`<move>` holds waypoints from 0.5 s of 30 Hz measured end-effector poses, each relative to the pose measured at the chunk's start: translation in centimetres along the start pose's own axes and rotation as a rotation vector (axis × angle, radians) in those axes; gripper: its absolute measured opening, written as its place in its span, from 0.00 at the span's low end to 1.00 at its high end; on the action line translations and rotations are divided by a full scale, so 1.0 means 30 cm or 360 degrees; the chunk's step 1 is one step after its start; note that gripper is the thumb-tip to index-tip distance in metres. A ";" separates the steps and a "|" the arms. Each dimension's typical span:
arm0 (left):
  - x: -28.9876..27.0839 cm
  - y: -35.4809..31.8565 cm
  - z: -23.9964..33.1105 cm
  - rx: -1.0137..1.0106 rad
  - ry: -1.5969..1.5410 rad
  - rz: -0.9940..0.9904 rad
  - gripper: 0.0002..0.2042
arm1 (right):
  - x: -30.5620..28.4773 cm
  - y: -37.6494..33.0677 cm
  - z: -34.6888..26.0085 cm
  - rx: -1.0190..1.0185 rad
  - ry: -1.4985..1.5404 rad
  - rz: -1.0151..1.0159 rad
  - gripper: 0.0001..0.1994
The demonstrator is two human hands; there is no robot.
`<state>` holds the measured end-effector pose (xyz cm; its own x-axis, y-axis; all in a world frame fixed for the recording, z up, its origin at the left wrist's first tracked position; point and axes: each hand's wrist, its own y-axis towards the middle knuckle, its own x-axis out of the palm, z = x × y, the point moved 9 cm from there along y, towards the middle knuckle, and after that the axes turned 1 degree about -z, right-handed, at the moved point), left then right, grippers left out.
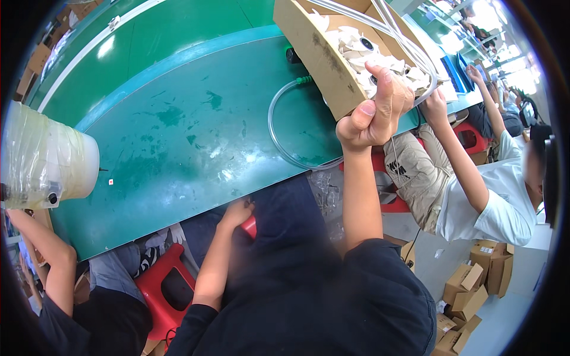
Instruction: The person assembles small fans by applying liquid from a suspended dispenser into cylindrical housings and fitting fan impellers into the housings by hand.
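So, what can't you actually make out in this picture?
All in the head view:
Left hand: too small and turned away to tell whether its fingers hold anything.
White plastic parts: the lower ones are hidden by those on top and by the cardboard box's wall.
Right hand: it hides part of the box's near corner.
Tape-wrapped container: cut off by the left edge.

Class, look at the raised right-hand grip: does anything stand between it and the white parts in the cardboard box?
Nothing visible stands between the right-hand grip and the nearest white parts, though it hides some edge of the cardboard box. Clear tubes cross over the box's right side.
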<state>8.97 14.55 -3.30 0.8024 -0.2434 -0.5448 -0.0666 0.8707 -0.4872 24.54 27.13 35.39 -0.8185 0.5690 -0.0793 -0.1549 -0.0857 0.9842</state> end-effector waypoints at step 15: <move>0.003 0.004 -0.011 0.0004 -0.0019 0.0007 0.10 | 0.000 0.002 0.001 -0.0005 -0.0016 -0.0018 0.21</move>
<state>8.84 14.48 -3.63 0.8092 -0.2346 -0.5387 -0.0685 0.8729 -0.4830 24.55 27.15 35.47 -0.8111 0.5782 -0.0889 -0.1661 -0.0818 0.9827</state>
